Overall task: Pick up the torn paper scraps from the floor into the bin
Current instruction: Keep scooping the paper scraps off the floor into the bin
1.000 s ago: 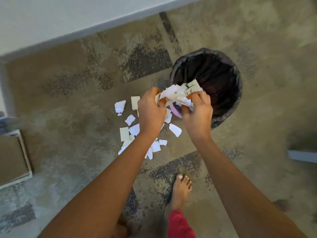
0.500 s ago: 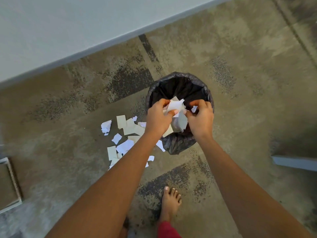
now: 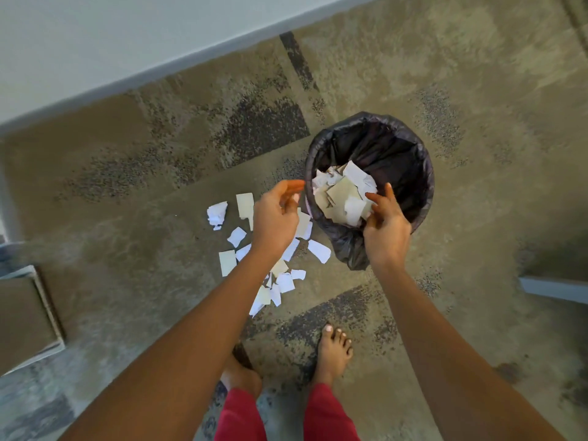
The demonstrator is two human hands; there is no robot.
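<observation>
Now at the bin, both hands empty. Left hand (image 3: 276, 214) hangs just left of the rim of the bin (image 3: 426, 173), its fingers (image 3: 288, 186) loosely curled round nothing. Right hand (image 3: 386, 229) sits over the near rim, fingers (image 3: 377, 198) relaxed and parted, holding nothing either. A batch of scraps (image 3: 342, 198) shows in the bin's mouth between the two hands (falling or already settled, cannot tell).

Task roughly half done, by my reckoning. A scatter of paper scraps (image 3: 286, 281) lies on the floor (image 3: 127, 249) just left of the bin, partly hidden under the left forearm. One crumpled scrap (image 3: 217, 214) marks its far-left edge; one loose piece (image 3: 319, 251) lies just beside the liner's base.

Step in hand: finish the drop, then bend for the next lot.
- Thin paper drifts, so hands should be over the opening until nothing clings to the fingers. The left hand is outside the rim line.
- For the next gather, sweep the flat pieces into one heap with both hands before lifting; pinching singles is slow.
- Take the crumpled scrap on its own.
- The liner bulges on the near side; a careless wrist could likely nudge the bin.
</observation>
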